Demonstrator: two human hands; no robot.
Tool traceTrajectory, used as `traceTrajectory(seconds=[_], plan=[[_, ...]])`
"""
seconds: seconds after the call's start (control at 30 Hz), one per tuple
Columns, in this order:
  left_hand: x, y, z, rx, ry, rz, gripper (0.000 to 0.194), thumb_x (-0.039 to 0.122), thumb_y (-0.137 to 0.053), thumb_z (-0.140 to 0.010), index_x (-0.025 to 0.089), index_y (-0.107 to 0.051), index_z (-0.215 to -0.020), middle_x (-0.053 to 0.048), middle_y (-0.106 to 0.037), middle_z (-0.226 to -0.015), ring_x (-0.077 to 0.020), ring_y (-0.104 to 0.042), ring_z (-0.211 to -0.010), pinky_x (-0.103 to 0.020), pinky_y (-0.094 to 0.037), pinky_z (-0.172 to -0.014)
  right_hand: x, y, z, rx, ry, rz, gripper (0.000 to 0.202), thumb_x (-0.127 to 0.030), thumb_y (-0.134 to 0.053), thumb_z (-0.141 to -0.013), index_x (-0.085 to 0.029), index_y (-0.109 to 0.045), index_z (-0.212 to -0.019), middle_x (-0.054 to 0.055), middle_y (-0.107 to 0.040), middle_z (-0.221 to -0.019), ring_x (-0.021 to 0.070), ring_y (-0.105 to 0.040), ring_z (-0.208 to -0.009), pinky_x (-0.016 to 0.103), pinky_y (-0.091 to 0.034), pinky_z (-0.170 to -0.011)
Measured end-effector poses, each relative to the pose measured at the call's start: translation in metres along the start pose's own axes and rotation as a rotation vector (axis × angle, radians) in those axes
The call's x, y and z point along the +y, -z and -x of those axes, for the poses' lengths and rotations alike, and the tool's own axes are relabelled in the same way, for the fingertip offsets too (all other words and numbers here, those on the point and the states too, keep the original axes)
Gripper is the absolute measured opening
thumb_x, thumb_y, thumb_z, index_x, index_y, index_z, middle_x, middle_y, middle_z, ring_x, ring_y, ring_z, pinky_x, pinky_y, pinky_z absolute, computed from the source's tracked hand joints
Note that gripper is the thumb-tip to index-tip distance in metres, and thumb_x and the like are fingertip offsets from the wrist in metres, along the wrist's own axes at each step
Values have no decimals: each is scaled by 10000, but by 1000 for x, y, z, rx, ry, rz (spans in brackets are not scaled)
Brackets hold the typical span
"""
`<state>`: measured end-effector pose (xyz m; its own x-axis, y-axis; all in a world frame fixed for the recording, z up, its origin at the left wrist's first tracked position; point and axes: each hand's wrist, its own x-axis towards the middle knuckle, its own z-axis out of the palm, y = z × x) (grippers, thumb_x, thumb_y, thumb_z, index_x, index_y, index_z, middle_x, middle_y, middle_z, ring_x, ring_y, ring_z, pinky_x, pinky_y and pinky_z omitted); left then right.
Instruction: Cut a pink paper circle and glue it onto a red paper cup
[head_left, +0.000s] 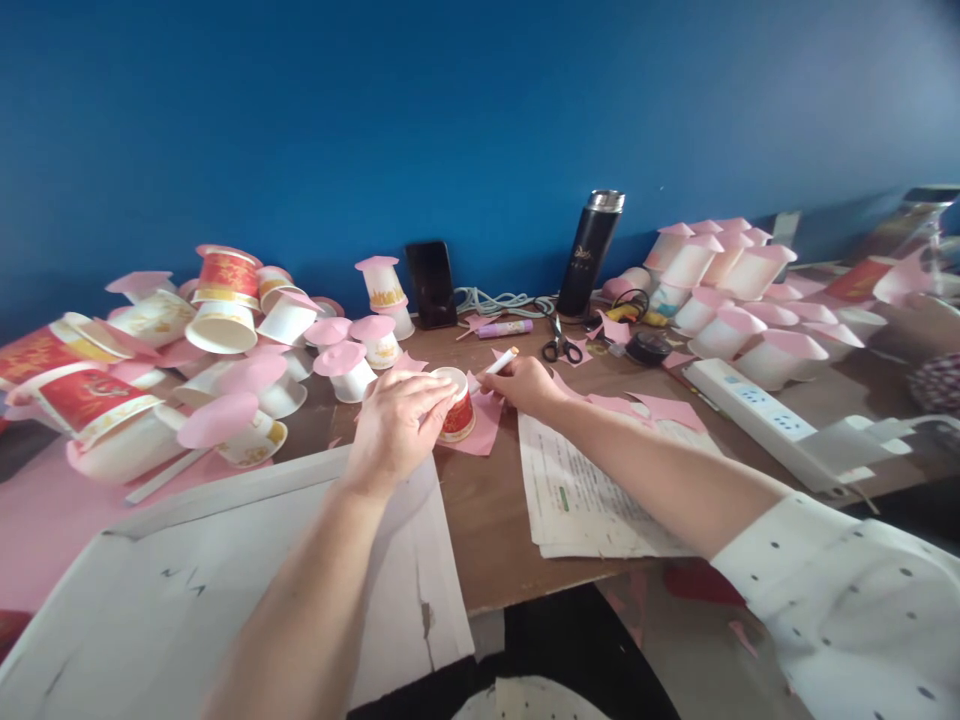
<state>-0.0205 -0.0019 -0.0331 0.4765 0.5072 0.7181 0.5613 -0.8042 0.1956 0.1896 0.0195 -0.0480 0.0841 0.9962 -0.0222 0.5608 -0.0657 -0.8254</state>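
A red and gold paper cup [457, 412] stands on a piece of pink paper [486, 432] at the middle of the table. My left hand [397, 425] is wrapped round the cup's left side, near its rim. To the right of the cup, my right hand [523, 385] pinches a thin white stick [501, 364], whose upper end points up and right. The underside of the pink paper is hidden.
Many cups with pink paper tops [345, 370] crowd the left, more [780, 350] the right. Scissors [561, 345], a purple glue stick [505, 328], a phone [431, 284] and a black flask [591, 255] line the back. A power strip [750, 400] and another person's hand [915, 325] are at right.
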Motion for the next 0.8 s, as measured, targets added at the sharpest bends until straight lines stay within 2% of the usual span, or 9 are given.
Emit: traceTrajectory(seconds=[0.17, 0.4, 0.8], plan=[[1, 0, 0, -6, 15, 4, 193, 265, -584, -858, 261, -718, -997, -24, -738, -982, -209, -660, -927, -421, -506, -858, 0, -1, -2, 0, -22, -10, 279, -398, -630, -788, -163, -717, -665, 38, -688, -602, 103, -561, -484, 218, -423, -497], [1, 1, 0, -15, 16, -4, 196, 257, -581, -860, 245, -719, -999, -26, -738, -989, -207, -662, -935, -413, -503, -864, -2, 0, 2, 21, -35, -36, 306, -417, -631, -779, -142, -728, -683, 31, -679, -571, 69, -498, -428, 187, -358, -424], [2, 1, 0, -14, 17, -19, 193, 248, -587, -857, 238, -718, -999, -22, -738, -992, -199, -659, -939, -403, -497, -873, -2, 0, 3, 66, -29, 11, 282, -382, -625, -770, -150, -706, -632, 14, -649, -530, 80, -515, -439, 194, -367, -450]])
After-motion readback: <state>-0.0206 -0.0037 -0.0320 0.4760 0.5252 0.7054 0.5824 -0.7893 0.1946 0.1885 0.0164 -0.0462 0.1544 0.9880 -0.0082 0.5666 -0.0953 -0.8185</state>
